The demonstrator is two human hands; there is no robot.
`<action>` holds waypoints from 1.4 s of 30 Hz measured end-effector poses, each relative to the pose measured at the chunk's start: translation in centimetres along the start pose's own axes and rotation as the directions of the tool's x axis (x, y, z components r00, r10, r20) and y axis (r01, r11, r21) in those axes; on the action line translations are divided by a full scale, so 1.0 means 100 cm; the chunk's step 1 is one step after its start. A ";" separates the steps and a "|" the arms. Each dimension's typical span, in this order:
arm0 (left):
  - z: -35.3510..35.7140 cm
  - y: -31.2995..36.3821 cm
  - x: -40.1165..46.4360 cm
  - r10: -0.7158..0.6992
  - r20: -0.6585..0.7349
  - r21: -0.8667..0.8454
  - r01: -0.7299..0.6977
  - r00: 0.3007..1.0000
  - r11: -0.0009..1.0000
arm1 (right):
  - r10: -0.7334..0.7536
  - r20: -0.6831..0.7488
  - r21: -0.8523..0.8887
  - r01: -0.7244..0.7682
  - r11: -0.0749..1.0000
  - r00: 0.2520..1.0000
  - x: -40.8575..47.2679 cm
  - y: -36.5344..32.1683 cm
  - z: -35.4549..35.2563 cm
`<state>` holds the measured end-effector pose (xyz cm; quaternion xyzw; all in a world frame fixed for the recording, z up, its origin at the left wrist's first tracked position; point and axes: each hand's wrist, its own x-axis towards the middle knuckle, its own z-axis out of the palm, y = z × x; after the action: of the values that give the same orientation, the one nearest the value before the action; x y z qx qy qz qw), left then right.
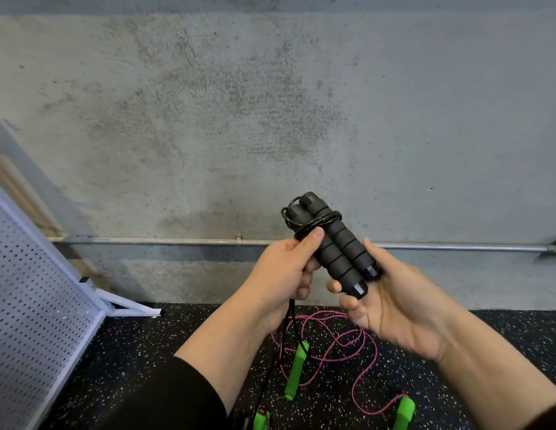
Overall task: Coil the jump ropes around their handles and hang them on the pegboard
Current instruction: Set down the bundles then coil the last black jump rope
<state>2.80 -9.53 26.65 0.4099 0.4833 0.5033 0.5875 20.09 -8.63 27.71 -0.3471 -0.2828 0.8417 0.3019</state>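
Even soft light, wide-angle edge bending

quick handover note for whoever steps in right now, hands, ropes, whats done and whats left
Left hand grips the black rope, thumb pinning the first turns near the top of the black handles. Right hand cradles their lower ends.
Done: a few turns wound; the rest of the rope hangs below the left hand.
Left: finish coiling and hang it on the pegboard at left, then the pink rope with green handles, loose on the floor.

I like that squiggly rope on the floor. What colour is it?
Pink rope, seen in the head view.
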 end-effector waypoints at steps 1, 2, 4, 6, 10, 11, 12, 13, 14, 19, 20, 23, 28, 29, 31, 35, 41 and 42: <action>-0.001 0.000 0.000 0.000 0.002 0.019 0.000 1.000 1.000 | -0.036 -0.001 -0.005 0.036 0.999 0.999 0.001 0.000 -0.001; -0.002 0.001 0.000 -0.003 0.004 0.046 0.003 1.000 0.999 | -0.088 -0.019 -0.018 0.088 0.996 0.996 0.003 -0.001 -0.003; -0.006 0.004 -0.001 -0.022 0.004 0.122 0.021 1.000 0.992 | -0.222 -0.100 -0.083 0.214 0.973 0.970 0.006 -0.002 -0.007; -0.009 0.006 -0.002 -0.056 0.005 0.172 0.055 0.998 0.984 | -0.383 -0.195 -0.249 0.332 0.910 0.903 0.008 -0.004 -0.011; -0.011 0.007 -0.002 -0.096 0.030 0.170 0.090 0.995 0.981 | -0.616 -0.259 -0.678 0.314 0.664 0.744 0.009 -0.007 -0.016; -0.009 0.006 -0.001 -0.105 0.031 0.157 0.099 0.994 0.983 | -0.656 -0.231 -0.782 0.264 0.565 0.719 0.009 -0.007 -0.017; -0.007 0.006 -0.001 -0.118 0.026 0.144 0.113 0.993 0.983 | -0.678 -0.193 -0.859 0.213 0.467 0.709 0.009 -0.006 -0.017; -0.005 0.004 0.000 -0.133 0.013 0.126 0.130 0.991 0.983 | -0.686 -0.164 -0.905 0.169 0.391 0.709 0.011 -0.004 -0.016; -0.004 0.002 0.000 -0.147 -0.005 0.101 0.147 0.989 0.984 | -0.683 -0.161 -0.929 0.124 0.348 0.713 0.011 -0.002 -0.014; 0.001 -0.003 0.002 -0.193 -0.045 -0.069 0.190 0.980 0.979 | -0.711 -0.112 -0.967 0.087 0.238 0.694 0.014 0.009 -0.005; 0.001 -0.003 0.001 -0.192 -0.051 -0.091 0.187 0.980 0.978 | -0.723 -0.079 -0.977 0.090 0.192 0.686 0.015 0.011 -0.004; -0.001 -0.002 0.002 -0.156 -0.072 -0.074 0.151 0.985 0.986 | -0.719 -0.021 -0.988 0.098 0.123 0.695 0.014 0.014 -0.004; -0.003 -0.001 0.001 -0.045 0.026 0.000 0.045 0.999 0.999 | -0.421 -0.256 -0.483 0.263 0.835 0.870 0.008 -0.002 -0.005; -0.002 0.000 0.001 -0.027 0.044 0.013 0.026 0.999 1.000 | -0.293 -0.239 -0.321 0.209 0.924 0.926 0.005 -0.003 -0.004; -0.001 -0.001 0.000 -0.008 0.055 0.027 0.007 0.998 1.000 | -0.123 -0.186 -0.183 0.088 0.979 0.975 0.002 -0.002 -0.005; -0.003 0.001 -0.001 -0.036 0.042 0.071 0.033 0.998 0.997 | -0.169 -0.188 -0.184 0.135 0.974 0.967 0.005 -0.002 -0.007; -0.009 0.004 -0.001 -0.140 0.006 0.146 0.137 0.990 0.980 | -0.649 -0.282 -0.692 0.319 0.648 0.707 0.009 -0.010 -0.018; -0.009 0.004 0.000 -0.153 0.007 0.140 0.150 0.988 0.979 | -0.692 -0.261 -0.787 0.266 0.556 0.673 0.009 -0.012 -0.019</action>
<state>1.83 -9.50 26.89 0.4164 0.5416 0.4185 0.5985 21.40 -6.73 27.04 -0.5612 -0.5643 0.4115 0.4442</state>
